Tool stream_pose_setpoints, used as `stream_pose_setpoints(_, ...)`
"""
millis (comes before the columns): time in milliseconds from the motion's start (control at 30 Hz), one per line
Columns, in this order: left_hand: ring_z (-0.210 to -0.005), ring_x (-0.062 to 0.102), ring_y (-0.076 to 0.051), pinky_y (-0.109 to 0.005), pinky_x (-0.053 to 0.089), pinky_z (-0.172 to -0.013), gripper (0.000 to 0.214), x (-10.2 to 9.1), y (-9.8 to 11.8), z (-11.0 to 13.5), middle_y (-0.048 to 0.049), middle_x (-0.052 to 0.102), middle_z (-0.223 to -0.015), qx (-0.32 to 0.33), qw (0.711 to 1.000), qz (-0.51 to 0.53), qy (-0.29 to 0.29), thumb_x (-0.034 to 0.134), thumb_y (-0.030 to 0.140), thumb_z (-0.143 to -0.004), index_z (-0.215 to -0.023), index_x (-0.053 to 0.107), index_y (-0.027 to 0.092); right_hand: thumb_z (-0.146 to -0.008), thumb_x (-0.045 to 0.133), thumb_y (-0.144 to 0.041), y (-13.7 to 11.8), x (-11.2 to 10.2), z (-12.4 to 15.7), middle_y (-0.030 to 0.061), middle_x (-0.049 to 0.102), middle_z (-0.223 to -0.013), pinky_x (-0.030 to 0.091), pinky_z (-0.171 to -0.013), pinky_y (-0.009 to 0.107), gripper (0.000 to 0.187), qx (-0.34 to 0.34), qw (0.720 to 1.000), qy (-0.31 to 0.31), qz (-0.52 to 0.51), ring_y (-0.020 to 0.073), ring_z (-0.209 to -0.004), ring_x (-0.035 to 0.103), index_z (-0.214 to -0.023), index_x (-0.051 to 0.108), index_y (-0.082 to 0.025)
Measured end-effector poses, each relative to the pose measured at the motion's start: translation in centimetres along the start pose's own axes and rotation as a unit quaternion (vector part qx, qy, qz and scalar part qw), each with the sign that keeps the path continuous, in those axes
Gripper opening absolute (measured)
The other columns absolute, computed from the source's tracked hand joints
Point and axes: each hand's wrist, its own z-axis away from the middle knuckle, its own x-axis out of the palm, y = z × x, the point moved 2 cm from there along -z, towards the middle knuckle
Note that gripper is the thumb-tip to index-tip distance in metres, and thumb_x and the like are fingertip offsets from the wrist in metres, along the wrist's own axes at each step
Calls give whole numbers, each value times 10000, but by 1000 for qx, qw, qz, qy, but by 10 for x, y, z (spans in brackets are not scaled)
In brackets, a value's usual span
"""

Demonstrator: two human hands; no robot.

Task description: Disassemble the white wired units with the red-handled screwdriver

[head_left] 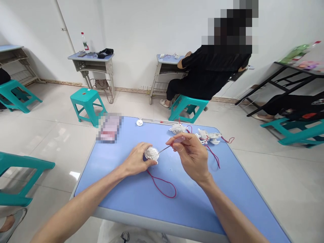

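Nearest to the camera, the right forearm point(227, 206) and the left forearm point(86, 199) come over a blue table point(121, 199). The left hand point(138, 158) is grasping a white round part point(152, 154) between thumb and fingers, near the middle of the table. The right hand point(193, 155) has its fingers closed around the handle of a screwdriver point(165, 148), whose tip is at the edge of this part. Below the left hand, a red cord point(175, 193) makes a loop on the table. Behind the right hand, which stands partly in the way, are a white assembly point(178, 128) and a group of white parts point(215, 137). Near the far edge are a small white disc point(139, 122) and a blurred rectangular thing point(110, 128). As for containers, one desk point(91, 60) has an open compartment point(93, 68), and under it is a patterned bag point(101, 84); on top stands a bottle point(85, 44), whose content I cannot tell. Farther right, a person point(215, 74) sits on a green stool point(188, 104)
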Motion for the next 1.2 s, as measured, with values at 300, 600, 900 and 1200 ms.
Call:
stream_pose_setpoints(300, -1063, 566, -249, -401, 448, -959, 517, 0, -1, 0, -81, 596, -1145, 0, 1000, -5, -2, 782, 276, -721, -1184, 570, 187, -925, 581, -234, -2, 1, 0, 22, 685, -854, 547, -659, 326, 83, -8, 1000, -7, 10, 148, -733, 634, -1007, 576, -235)
stream_pose_setpoints(600, -1051, 572, -248, -388, 454, -934, 491, 0, 1, -2, -74, 604, -1135, 4, 1000, -18, -7, 779, 284, -725, -1163, 580, 186, -918, 587, -242, -6, 0, -1, 13, 693, -824, 556, -646, 317, 63, -22, 999, -12, 43, 146, -706, 649, -980, 586, -232)
stream_pose_setpoints(900, -1070, 573, -251, -381, 456, -935, 501, 1, 1, -3, -82, 604, -1158, -2, 1000, -17, -10, 789, 280, -720, -1164, 582, 177, -920, 595, -258, -10, -6, -1, 11, 693, -806, 522, -589, 300, 64, -13, 999, 36, -14, 148, -689, 642, -972, 567, -234)
stream_pose_setpoints(1200, -1035, 579, -245, -389, 457, -923, 484, 1, 1, -3, -75, 614, -1132, 4, 1000, -14, -6, 777, 299, -728, -1161, 588, 190, -920, 594, -236, -6, 1, 2, 10, 692, -829, 544, -635, 310, 66, -13, 1000, 0, -2, 145, -723, 651, -983, 577, -235)
